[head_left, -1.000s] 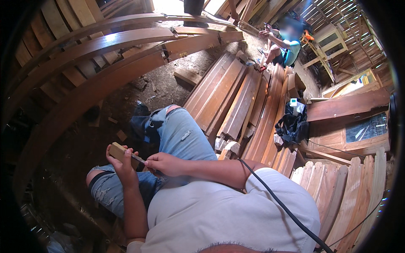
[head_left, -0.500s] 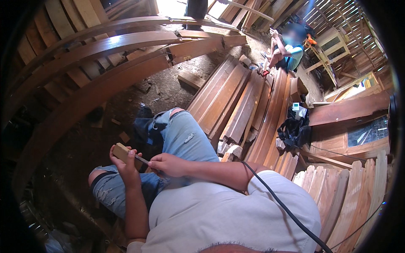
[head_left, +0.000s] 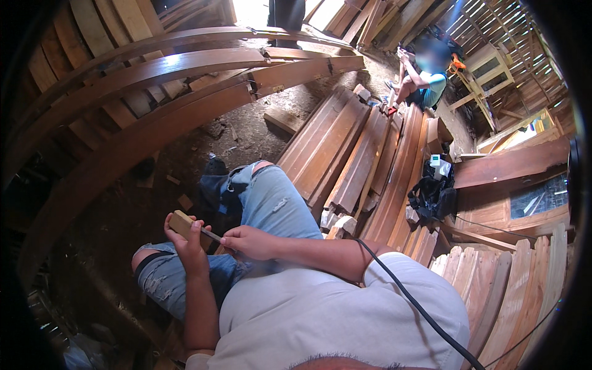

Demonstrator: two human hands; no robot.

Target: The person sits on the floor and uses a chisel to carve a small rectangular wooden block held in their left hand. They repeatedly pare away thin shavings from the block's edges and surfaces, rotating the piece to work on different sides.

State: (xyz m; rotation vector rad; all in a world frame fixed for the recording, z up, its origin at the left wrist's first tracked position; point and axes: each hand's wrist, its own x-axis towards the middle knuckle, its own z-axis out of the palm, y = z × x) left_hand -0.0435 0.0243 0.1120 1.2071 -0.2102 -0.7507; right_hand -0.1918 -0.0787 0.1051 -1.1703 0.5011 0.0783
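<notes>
My left hand (head_left: 193, 245) is wrapped round a small pale wooden block (head_left: 180, 223), one end of which sticks up past the fingers. My right hand (head_left: 251, 242) is closed on a thin, flat metal tool (head_left: 211, 235). The tool reaches from my right fingers to the block and lies by my left thumb. Its handle is hidden in my right hand, so I cannot tell its exact kind. Both hands are above my lap, over the torn blue jeans (head_left: 274, 206).
Long brown wooden beams (head_left: 320, 148) lie stacked ahead and right. Long planks (head_left: 154, 68) stretch across the far left. Pale slats (head_left: 518, 290) lie at the near right beside a black bag (head_left: 431, 197). A person (head_left: 425, 80) sits far right. A black cable (head_left: 407, 293) crosses my shirt.
The view has shifted slightly, moving the scene a little to the right. My hands keep their grips on the block and the tool. A pale stick at the far top is out of sight.
</notes>
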